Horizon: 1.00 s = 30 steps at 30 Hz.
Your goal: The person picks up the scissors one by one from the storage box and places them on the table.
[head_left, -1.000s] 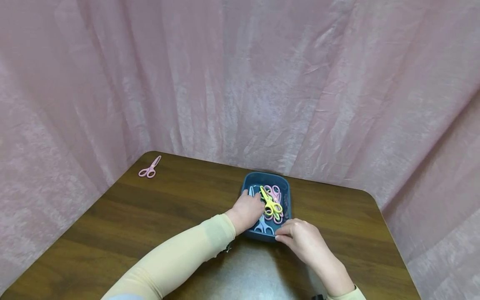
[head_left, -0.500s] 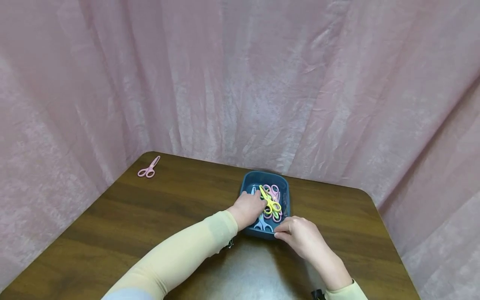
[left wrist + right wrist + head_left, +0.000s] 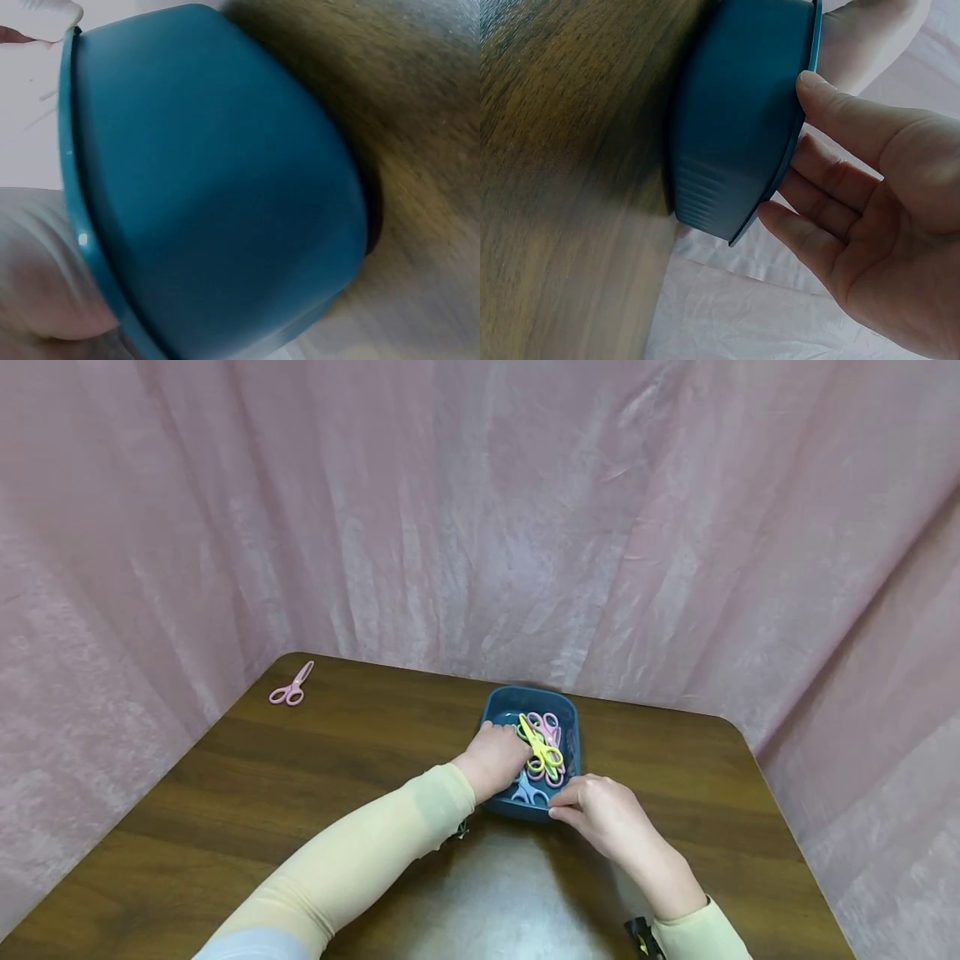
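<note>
A dark teal plastic bin (image 3: 574, 714) stands near the far table edge with several small scissors in it. My left hand (image 3: 498, 758) reaches in over its left side, fingers bent down round the blades of the light blue scissors (image 3: 531, 792), whose handles show toward me; the fingertips are hidden. Yellow scissors (image 3: 538, 745) lie beside that hand, on top of pink scissors (image 3: 551, 727) and green ones. My right hand (image 3: 603, 817) pinches the bin's near right corner, thumb outside and fingers at the rim, also seen in the right wrist view around the rim (image 3: 799, 124).
Another pair of pink scissors (image 3: 292, 687) lies alone at the table's far left corner. The brown wooden table (image 3: 360, 718) has rounded far corners. Pink curtains (image 3: 480, 527) hang behind it and on both sides.
My left fingers have closed in over the blue scissors, covering the blade tip that showed before, and the handles sit slightly turned. My right hand keeps its place at the rim. The view tilts slightly.
</note>
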Motion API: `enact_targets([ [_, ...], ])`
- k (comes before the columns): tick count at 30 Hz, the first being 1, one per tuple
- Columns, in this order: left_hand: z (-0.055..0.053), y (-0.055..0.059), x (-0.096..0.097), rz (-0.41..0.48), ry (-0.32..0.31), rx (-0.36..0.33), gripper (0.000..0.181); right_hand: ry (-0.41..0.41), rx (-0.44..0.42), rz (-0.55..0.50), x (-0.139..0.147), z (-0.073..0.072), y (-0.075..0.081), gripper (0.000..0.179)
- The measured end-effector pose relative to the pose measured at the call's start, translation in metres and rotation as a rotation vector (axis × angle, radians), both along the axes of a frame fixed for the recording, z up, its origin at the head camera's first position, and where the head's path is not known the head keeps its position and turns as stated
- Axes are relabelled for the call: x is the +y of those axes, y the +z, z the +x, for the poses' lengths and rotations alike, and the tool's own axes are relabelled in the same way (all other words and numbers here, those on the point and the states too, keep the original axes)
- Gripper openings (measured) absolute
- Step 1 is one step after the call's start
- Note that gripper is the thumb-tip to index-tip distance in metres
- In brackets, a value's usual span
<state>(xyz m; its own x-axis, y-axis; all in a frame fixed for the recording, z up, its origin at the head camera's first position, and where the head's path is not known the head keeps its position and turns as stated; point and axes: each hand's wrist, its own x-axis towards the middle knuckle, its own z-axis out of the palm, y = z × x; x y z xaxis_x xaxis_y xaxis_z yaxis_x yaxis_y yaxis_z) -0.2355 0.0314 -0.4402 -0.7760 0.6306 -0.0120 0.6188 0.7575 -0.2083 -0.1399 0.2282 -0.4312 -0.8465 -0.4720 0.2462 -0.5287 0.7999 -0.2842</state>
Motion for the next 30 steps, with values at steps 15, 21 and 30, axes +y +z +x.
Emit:
enact_targets([
  [15, 0.006, 0.004, -0.008, -0.045, -0.005, -0.122, 0.025, 0.015, -0.008, -0.004, -0.001, 0.004, -0.004, 0.010],
  [21, 0.008, 0.009, -0.013, 0.033, -0.046, -0.063, 0.028, 0.011, -0.011, -0.010, 0.000, 0.002, -0.004, 0.010],
  [30, 0.016, 0.026, -0.021, 0.107, -0.065, 0.027, 0.032, 0.005, 0.001, 0.001, 0.001, 0.000, 0.000, 0.008],
])
